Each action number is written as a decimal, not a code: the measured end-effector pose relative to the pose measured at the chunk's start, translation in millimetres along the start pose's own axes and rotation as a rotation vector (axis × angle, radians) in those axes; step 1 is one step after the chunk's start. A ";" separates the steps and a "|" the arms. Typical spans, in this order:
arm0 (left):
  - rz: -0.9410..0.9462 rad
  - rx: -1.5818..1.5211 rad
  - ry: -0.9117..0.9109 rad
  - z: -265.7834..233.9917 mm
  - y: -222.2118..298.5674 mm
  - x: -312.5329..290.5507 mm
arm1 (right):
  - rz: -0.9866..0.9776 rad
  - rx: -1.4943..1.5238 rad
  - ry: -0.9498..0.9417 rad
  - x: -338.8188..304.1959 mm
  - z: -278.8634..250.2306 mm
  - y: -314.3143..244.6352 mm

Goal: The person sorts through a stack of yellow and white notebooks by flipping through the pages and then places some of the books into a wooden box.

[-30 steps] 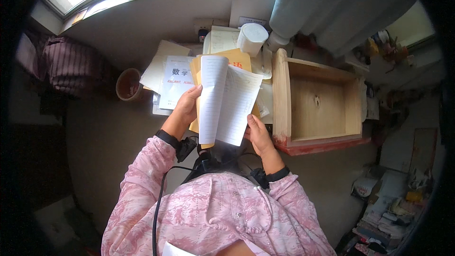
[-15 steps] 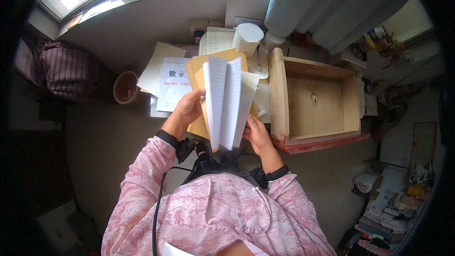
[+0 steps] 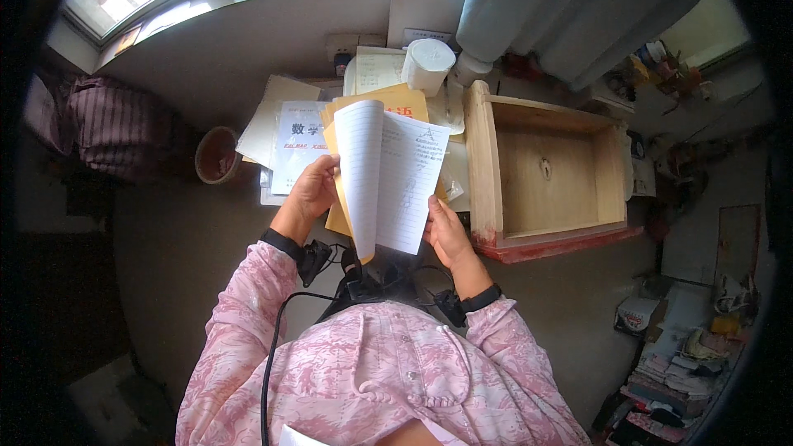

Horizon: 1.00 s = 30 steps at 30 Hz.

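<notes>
An opened exercise book (image 3: 403,186) with lined white pages is held up in front of me. My left hand (image 3: 315,185) grips its left side, thumb on the edge of the curled pages. On the other side my right hand (image 3: 446,231) pinches the right page's outer edge. Handwriting and a small drawing show on the upper part of that right page. Behind the book lie yellow-brown covers (image 3: 405,99) with red print. A white booklet (image 3: 296,136) with dark printed characters lies to the left, on a stack of papers.
An empty wooden drawer (image 3: 562,169) with a red front edge stands at the right. A white canister (image 3: 429,66) is behind the papers. To the left is a pinkish bin (image 3: 216,155). Folded cloths and other items (image 3: 673,380) lie at the lower right.
The book's upright middle pages have turned over to the left, so the written right page now lies open. Both hands keep their hold, the left having shifted slightly left.
</notes>
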State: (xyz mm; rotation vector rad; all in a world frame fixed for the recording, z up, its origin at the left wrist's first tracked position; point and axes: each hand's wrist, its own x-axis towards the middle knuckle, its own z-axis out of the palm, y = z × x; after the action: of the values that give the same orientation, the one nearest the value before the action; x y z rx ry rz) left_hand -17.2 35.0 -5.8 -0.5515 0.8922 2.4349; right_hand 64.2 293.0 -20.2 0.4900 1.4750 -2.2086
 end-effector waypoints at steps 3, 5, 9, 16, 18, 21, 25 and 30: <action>0.006 0.085 -0.065 11.6 -4.5 -7.2 | -0.011 0.022 -0.026 -2.2 4.3 -2.0; 0.008 0.115 -0.095 9.7 -10.1 -4.2 | -0.015 0.022 -0.051 -3.8 6.1 -4.0; 0.023 0.156 -0.126 11.1 -17.2 -4.3 | -0.015 0.033 -0.058 -8.9 10.8 -9.6; 0.296 0.324 -0.143 26.7 -14.1 -21.1 | -0.073 0.092 -0.061 -5.7 10.5 -4.3; 0.531 0.605 0.024 18.7 -14.7 -23.9 | -0.123 0.005 -0.016 -7.6 20.3 -4.8; 0.664 1.056 0.315 -34.8 -26.3 -9.4 | -0.118 0.036 -0.007 8.1 14.3 12.2; 0.245 1.339 0.335 -73.2 -35.3 -19.7 | -0.215 -0.204 0.058 11.4 20.4 21.4; 0.332 1.077 0.109 -52.1 -34.2 -43.9 | -0.358 -0.819 0.164 -29.7 50.0 -19.2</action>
State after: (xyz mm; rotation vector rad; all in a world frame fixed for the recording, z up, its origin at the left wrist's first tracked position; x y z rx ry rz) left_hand 47.7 9.3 -36.3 -0.1184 2.2232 1.7610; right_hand 76.4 257.8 28.4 0.1295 2.5104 -1.5789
